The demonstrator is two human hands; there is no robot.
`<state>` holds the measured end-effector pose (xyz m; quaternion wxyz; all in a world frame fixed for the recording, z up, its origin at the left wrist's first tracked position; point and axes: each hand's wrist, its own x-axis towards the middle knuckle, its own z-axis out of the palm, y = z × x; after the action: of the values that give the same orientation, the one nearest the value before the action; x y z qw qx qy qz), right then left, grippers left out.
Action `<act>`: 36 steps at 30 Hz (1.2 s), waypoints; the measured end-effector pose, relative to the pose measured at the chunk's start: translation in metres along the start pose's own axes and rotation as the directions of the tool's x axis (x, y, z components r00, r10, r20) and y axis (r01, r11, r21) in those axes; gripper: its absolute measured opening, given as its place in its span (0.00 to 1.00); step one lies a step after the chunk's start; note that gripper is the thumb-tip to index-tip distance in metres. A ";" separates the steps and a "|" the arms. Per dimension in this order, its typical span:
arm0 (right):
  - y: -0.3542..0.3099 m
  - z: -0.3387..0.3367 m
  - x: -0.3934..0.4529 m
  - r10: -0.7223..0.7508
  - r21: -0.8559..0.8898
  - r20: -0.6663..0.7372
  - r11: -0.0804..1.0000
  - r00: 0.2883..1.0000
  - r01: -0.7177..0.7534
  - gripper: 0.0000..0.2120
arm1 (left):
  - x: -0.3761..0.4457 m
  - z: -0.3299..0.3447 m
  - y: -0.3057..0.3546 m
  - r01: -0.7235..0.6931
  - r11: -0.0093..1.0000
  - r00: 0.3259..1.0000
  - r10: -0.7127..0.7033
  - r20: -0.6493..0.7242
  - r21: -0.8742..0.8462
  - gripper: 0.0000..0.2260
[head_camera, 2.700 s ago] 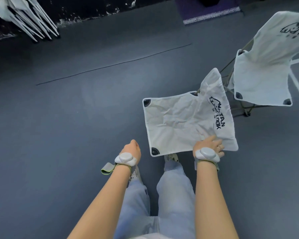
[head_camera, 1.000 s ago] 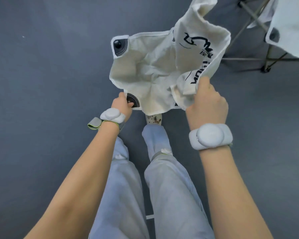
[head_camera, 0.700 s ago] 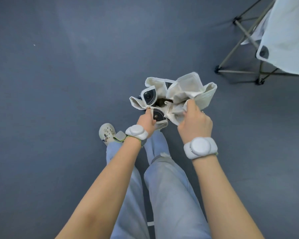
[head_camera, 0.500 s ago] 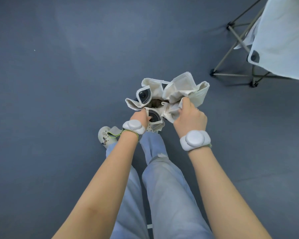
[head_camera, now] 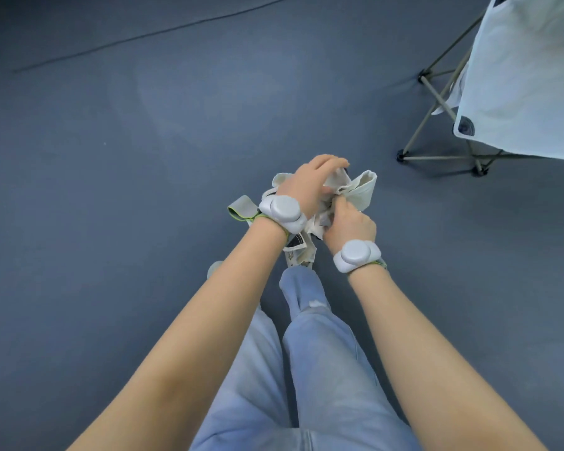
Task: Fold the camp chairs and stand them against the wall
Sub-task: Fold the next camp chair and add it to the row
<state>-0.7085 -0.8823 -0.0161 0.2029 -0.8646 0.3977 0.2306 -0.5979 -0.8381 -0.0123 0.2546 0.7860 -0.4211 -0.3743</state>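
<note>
A folded camp chair (head_camera: 362, 189) with cream fabric stands bunched together in front of my legs. My left hand (head_camera: 310, 183) lies over the top of the bundle and grips the gathered fabric. Just below and to the right, my right hand (head_camera: 350, 221) pinches the cloth from the near side. Most of the folded chair is hidden under my hands; a strip with a dark corner patch (head_camera: 296, 244) hangs below my left wrist. A second camp chair (head_camera: 518, 79), white fabric on a thin metal frame, stands unfolded at the upper right.
The floor (head_camera: 127, 190) is dark grey all around, with a thin dark line (head_camera: 150, 32) running across it at the top left. The open chair's legs and feet (head_camera: 401, 156) reach out toward the middle right. My legs and one shoe show below my hands.
The chair went from spread flat to a tight bundle. In the last half second my left hand moved up over the top of the bundle, and both hands drew closer together.
</note>
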 end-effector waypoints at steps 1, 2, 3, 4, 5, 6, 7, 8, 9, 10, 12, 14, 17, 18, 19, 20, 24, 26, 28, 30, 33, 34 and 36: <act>0.000 -0.003 0.000 -0.009 0.004 0.009 1.000 1.000 0.009 0.13 | 0.000 -0.002 0.000 0.009 1.000 1.000 -0.009 0.006 0.016 0.21; -0.001 -0.008 0.000 -0.019 0.016 0.016 1.000 1.000 0.019 0.14 | 0.002 -0.008 0.001 0.028 0.998 1.000 -0.028 0.013 0.065 0.21; -0.002 -0.012 0.001 -0.029 0.031 0.029 0.999 0.999 0.028 0.14 | 0.004 -0.012 0.000 0.046 0.993 0.999 -0.049 0.022 0.113 0.20; -0.002 -0.014 0.000 -0.030 0.053 0.051 0.998 0.998 0.027 0.15 | 0.006 -0.016 -0.001 0.066 0.987 0.997 -0.072 0.032 0.145 0.19; -0.003 -0.015 -0.001 -0.016 0.085 0.077 0.996 0.997 0.009 0.15 | 0.005 -0.021 -0.001 0.087 0.983 0.995 -0.094 0.039 0.161 0.18; -0.003 -0.016 -0.002 0.004 0.119 0.106 0.993 0.994 -0.017 0.15 | 0.004 -0.024 -0.003 0.110 0.980 0.992 -0.117 0.038 0.167 0.17; -0.005 -0.016 -0.003 0.030 0.147 0.133 0.988 0.991 -0.050 0.14 | 0.002 -0.026 -0.004 0.122 0.976 0.991 -0.131 0.038 0.179 0.16; -0.005 -0.012 -0.006 0.053 0.167 0.172 0.982 0.984 -0.082 0.13 | -0.003 -0.022 -0.006 0.140 0.971 0.987 -0.152 0.045 0.192 0.16; -0.010 -0.012 -0.007 0.075 0.179 0.201 0.977 0.977 -0.112 0.12 | -0.007 -0.022 -0.009 0.154 0.970 0.985 -0.166 0.049 0.190 0.15; -0.016 -0.012 -0.009 0.089 0.183 0.225 0.974 0.970 -0.132 0.12 | -0.012 -0.024 -0.012 0.167 0.969 0.982 -0.181 0.061 0.182 0.14; -0.032 -0.014 -0.011 0.089 0.203 0.234 0.970 0.968 -0.138 0.09 | -0.017 -0.032 -0.019 0.172 0.969 0.980 -0.186 0.070 0.176 0.15; -0.059 -0.019 -0.004 0.080 0.172 0.246 0.977 0.966 -0.124 0.04 | -0.019 -0.056 -0.035 0.184 0.967 0.977 -0.199 0.070 0.176 0.15; -0.089 -0.036 0.008 0.097 0.077 0.275 0.990 0.957 -0.122 0.16 | -0.023 -0.087 -0.053 0.198 0.967 0.977 -0.207 0.046 0.164 0.13; -0.104 -0.045 0.017 0.099 0.067 0.265 0.990 0.959 -0.120 0.18 | -0.023 -0.105 -0.060 0.200 0.966 0.978 -0.208 0.032 0.162 0.13; -0.122 -0.054 0.029 0.103 0.045 0.252 0.992 0.962 -0.118 0.19 | -0.022 -0.124 -0.069 0.207 0.966 0.977 -0.212 0.020 0.155 0.13; -0.139 -0.064 0.039 0.089 0.028 0.236 0.995 0.968 -0.098 0.19 | -0.020 -0.144 -0.075 0.211 0.965 0.977 -0.215 0.008 0.154 0.13; -0.228 -0.106 0.077 0.066 -0.014 0.241 0.998 0.968 -0.065 0.18 | -0.020 -0.234 -0.110 0.248 0.962 0.969 -0.244 -0.046 0.110 0.12; -0.262 -0.126 0.090 0.045 -0.066 0.221 0.997 0.974 -0.031 0.18 | -0.021 -0.268 -0.119 0.245 0.965 0.967 -0.238 -0.087 0.092 0.12; -0.310 -0.146 0.104 0.008 -0.072 0.195 0.997 0.981 0.006 0.18 | -0.025 -0.314 -0.136 0.275 0.959 0.956 -0.265 -0.126 0.074 0.13; -0.362 -0.168 0.119 -0.042 -0.083 0.175 0.995 0.984 0.057 0.17 | -0.028 -0.362 -0.155 0.302 0.950 0.940 -0.283 -0.188 0.079 0.13; -0.410 -0.193 0.141 -0.128 -0.113 0.130 0.983 0.983 0.143 0.15 | -0.027 -0.415 -0.165 0.303 0.951 0.921 -0.275 -0.277 0.065 0.13; -0.432 -0.204 0.151 -0.154 -0.119 0.111 0.979 0.982 0.167 0.13 | -0.025 -0.437 -0.171 0.311 0.949 0.909 -0.278 -0.311 0.060 0.13; -0.470 -0.226 0.168 -0.236 -0.159 0.068 0.957 0.969 0.244 0.07 | -0.020 -0.479 -0.178 0.309 0.949 0.884 -0.265 -0.385 0.055 0.14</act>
<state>-0.1903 -0.8203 0.1522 0.1659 -0.9145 0.2644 0.2574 -0.1362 -0.6886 0.1506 0.2259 0.9097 -0.2647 -0.2267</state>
